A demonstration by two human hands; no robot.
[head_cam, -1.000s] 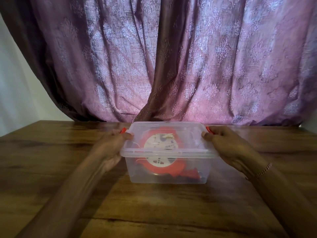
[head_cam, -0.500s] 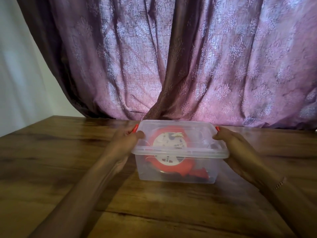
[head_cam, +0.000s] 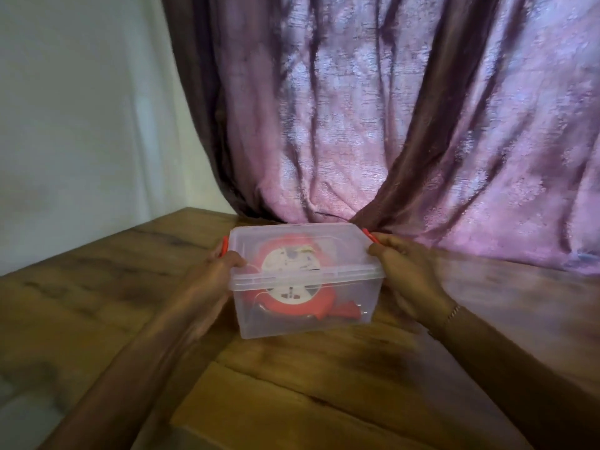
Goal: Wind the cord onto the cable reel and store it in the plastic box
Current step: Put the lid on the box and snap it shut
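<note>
Both hands grip the plastic box [head_cam: 292, 319] by its short ends. The left hand [head_cam: 217, 271] is curled around the left end, thumb lying over the lid's edge and fingers wrapped behind, next to the red latch [head_cam: 224, 245] there. The right hand [head_cam: 406, 271] closes on the opposite end in the same way, its fingertips [head_cam: 378, 251] pressing the lid corner just below the second red latch [head_cam: 368, 234]. Whether either latch is snapped fully down cannot be told; the picture is somewhat blurred.

Between the two hands, the clear lid [head_cam: 302, 241] sits flat over the box. Through it and through the near wall shows the cable reel [head_cam: 292, 280], red with a pale round centre, lying tilted inside the box. A thin pale line near the reel's left side may be a bit of the cord, but no cord trails outside the box.

Beneath the grip, the box rests on the wooden table [head_cam: 292, 384]; beyond it hangs a purple curtain [head_cam: 389, 125], with a pale wall [head_cam: 81, 108] off to the left.

Judging from this, the task looks almost complete: the cord appears wound, the reel is stored and the lid is on. What may remain is only confirming the latches are closed and letting go.
</note>
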